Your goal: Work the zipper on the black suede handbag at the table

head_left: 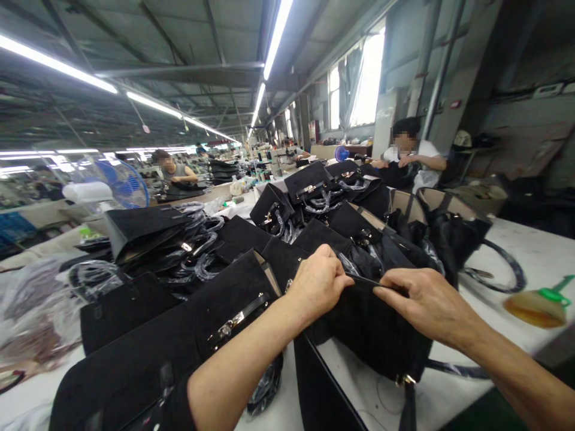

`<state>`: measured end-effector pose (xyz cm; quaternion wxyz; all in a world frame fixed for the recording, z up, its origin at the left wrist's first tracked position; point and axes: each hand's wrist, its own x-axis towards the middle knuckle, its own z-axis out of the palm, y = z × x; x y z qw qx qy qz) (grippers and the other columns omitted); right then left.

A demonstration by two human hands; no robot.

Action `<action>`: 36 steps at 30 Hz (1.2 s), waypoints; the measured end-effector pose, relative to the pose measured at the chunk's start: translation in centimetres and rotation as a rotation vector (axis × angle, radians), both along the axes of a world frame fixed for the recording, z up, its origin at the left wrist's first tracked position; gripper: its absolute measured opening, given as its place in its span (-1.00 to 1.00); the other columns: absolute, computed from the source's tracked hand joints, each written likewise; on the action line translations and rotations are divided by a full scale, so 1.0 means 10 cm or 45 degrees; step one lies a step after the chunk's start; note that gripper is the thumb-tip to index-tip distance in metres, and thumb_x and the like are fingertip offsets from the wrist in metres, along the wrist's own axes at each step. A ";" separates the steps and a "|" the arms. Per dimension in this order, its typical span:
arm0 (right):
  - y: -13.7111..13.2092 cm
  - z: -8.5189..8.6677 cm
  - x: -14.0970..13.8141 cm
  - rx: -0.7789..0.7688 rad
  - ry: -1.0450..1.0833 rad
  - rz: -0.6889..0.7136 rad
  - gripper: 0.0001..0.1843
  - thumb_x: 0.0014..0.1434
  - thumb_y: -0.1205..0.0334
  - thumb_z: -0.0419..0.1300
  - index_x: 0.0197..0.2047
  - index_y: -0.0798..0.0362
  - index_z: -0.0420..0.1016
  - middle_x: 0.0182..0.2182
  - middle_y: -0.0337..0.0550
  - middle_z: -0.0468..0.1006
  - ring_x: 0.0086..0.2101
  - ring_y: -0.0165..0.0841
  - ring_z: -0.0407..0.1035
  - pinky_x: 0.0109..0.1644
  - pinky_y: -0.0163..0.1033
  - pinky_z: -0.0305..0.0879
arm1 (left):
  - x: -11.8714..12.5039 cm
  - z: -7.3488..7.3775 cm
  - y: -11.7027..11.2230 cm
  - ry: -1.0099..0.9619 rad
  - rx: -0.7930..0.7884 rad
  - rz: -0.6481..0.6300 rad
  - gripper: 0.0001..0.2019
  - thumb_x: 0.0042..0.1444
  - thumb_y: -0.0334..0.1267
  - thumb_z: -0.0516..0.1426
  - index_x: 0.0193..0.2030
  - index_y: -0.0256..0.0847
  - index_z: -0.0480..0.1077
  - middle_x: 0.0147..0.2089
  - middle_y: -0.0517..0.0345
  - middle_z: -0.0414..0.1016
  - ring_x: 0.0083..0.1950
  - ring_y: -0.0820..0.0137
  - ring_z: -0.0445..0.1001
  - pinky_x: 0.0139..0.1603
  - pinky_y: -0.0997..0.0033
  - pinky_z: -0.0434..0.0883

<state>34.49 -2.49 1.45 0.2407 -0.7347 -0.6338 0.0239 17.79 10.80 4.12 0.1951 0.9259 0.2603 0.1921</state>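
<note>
A black handbag [375, 335] is in front of me on the white table, its top edge pinched between both hands. My left hand [320, 281] is closed on the edge at the left, thumb and fingers pressed together. A short way along the same edge, my right hand [417, 296] is closed on it too. Gold-coloured hardware [408, 379] shows at the bag's lower right. Beside my left forearm lies another black handbag [171, 335] with a metal clasp. What the fingertips press between them is partly hidden.
Black handbags [309, 179] with plastic-wrapped handles are piled across the white table [539, 239]. An amber-liquid bottle [536, 308] with a green cap lies at right. A blue fan [121, 182] stands at left. A co-worker [422, 155] handles black material behind the pile; another person [175, 170] sits farther left.
</note>
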 end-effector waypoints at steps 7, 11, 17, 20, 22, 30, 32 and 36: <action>0.01 0.05 0.02 -0.096 0.119 -0.053 -0.61 0.22 -0.04 0.04 -0.52 0.00 0.40 -0.58 -0.30 0.43 -0.48 -0.33 0.32 -0.36 -0.18 0.03 | -0.06 0.00 0.07 -0.083 -0.129 -0.049 -0.80 0.04 -0.36 0.30 -0.53 -0.23 0.40 -0.24 0.17 0.41 -0.18 0.37 0.42 -0.16 0.38 0.34; 0.01 0.03 0.08 -0.132 0.167 -0.064 -0.62 0.21 -0.06 0.05 -0.50 -0.01 0.42 -0.58 -0.31 0.43 -0.48 -0.33 0.33 -0.35 -0.18 0.06 | -0.14 0.02 0.09 -0.045 -0.137 -0.015 -0.85 0.04 -0.44 0.23 -0.49 -0.22 0.37 -0.24 0.15 0.44 -0.18 0.35 0.43 -0.14 0.35 0.33; -0.01 0.00 0.11 -0.158 0.229 -0.090 -0.61 0.20 -0.09 0.05 -0.48 -0.02 0.45 -0.57 -0.32 0.43 -0.46 -0.33 0.34 -0.34 -0.19 0.11 | -0.15 0.04 0.05 0.042 -0.077 0.066 -0.82 0.10 -0.38 0.20 -0.47 -0.19 0.29 -0.31 0.15 0.43 -0.24 0.31 0.43 -0.20 0.31 0.29; -0.02 0.00 0.10 -0.152 0.251 -0.094 -0.60 0.21 -0.09 0.04 -0.48 -0.02 0.45 -0.58 -0.32 0.43 -0.46 -0.34 0.34 -0.34 -0.19 0.11 | -0.14 0.03 0.04 0.059 -0.032 0.054 -0.82 0.12 -0.36 0.17 -0.46 -0.18 0.27 -0.31 0.15 0.42 -0.23 0.30 0.44 -0.20 0.30 0.28; -0.03 0.00 0.09 -0.146 0.245 -0.085 -0.61 0.21 -0.08 0.04 -0.48 -0.02 0.44 -0.58 -0.31 0.42 -0.47 -0.34 0.34 -0.34 -0.19 0.09 | -0.14 0.02 0.03 0.086 -0.009 0.073 -0.83 0.13 -0.35 0.16 -0.45 -0.18 0.26 -0.31 0.14 0.42 -0.23 0.28 0.44 -0.20 0.30 0.28; 0.04 0.04 0.06 -0.186 0.048 -0.081 -0.64 0.26 0.00 0.04 -0.50 -0.01 0.36 -0.59 -0.27 0.40 -0.49 -0.32 0.33 -0.39 -0.19 0.00 | -0.13 0.07 -0.01 0.195 0.047 0.122 -0.89 0.14 -0.36 0.09 -0.40 -0.17 0.25 -0.25 0.09 0.44 -0.20 0.26 0.44 -0.22 0.29 0.25; 0.11 0.09 0.03 -0.213 -0.095 -0.063 -0.66 0.28 0.04 0.05 -0.48 -0.02 0.39 -0.58 -0.24 0.44 -0.49 -0.28 0.37 -0.40 -0.19 -0.05 | -0.14 0.05 -0.03 0.199 0.037 0.159 -0.92 0.14 -0.34 0.08 -0.38 -0.16 0.26 -0.22 0.09 0.45 -0.19 0.26 0.43 -0.21 0.29 0.25; 0.36 0.25 -0.11 -0.273 -0.254 0.036 -0.71 0.25 0.19 0.10 -0.47 -0.01 0.51 -0.47 -0.09 0.61 -0.35 -0.10 0.53 -0.40 -0.18 -0.08 | -0.15 -0.09 0.04 0.171 -0.003 0.160 -0.98 0.13 -0.34 0.06 -0.30 -0.16 0.29 -0.12 0.08 0.46 -0.11 0.25 0.43 -0.13 0.26 0.28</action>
